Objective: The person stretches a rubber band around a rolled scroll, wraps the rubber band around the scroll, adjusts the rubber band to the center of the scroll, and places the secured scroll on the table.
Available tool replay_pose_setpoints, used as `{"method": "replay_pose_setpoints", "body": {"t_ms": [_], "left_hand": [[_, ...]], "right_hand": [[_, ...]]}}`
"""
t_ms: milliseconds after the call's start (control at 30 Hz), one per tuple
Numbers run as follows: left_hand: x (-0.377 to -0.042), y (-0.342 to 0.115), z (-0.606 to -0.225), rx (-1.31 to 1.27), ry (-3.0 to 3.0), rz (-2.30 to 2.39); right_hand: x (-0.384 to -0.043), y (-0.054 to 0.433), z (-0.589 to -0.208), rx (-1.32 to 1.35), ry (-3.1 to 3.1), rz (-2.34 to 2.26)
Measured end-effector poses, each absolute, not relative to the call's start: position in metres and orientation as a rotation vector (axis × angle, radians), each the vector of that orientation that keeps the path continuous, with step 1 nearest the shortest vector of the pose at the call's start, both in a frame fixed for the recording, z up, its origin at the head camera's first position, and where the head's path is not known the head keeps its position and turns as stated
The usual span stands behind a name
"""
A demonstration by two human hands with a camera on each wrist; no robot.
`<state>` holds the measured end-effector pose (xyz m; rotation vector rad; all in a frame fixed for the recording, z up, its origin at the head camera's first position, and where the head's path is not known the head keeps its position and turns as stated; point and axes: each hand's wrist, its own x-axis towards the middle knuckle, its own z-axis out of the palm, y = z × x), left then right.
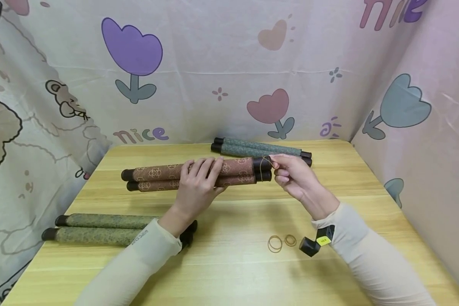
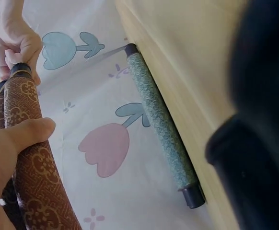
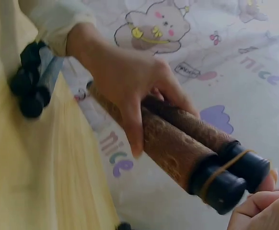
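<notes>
My left hand (image 1: 199,187) grips a pair of red-brown scrolls (image 1: 158,172) round their middle and holds them above the table. They lie side by side, with gold floral patterned cloth and black end knobs. At their right end a thin tan rubber band (image 3: 226,168) loops round both black knobs. My right hand (image 1: 296,174) pinches that band between thumb and forefinger, right at the knobs. In the left wrist view, the left thumb (image 2: 34,132) lies along the patterned cloth.
Green scrolls (image 1: 103,221) lie at the front left of the wooden table (image 1: 229,272), partly behind the left forearm. Blue-green scrolls (image 1: 260,148) lie at the back. Loose rubber bands (image 1: 268,245) rest near the right forearm. A printed curtain (image 1: 199,51) hangs round the table.
</notes>
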<state>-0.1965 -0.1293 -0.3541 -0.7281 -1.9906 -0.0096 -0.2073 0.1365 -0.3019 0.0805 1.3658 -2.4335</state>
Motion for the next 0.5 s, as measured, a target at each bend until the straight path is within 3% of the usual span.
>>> {"method": "replay_pose_setpoints", "body": {"t_ms": [500], "left_hand": [[-0.198,-0.133,-0.346,-0.650,-2.064,-0.127]], "right_hand": [[-0.194,0.120,-0.304,-0.047,1.854,-2.421]]}}
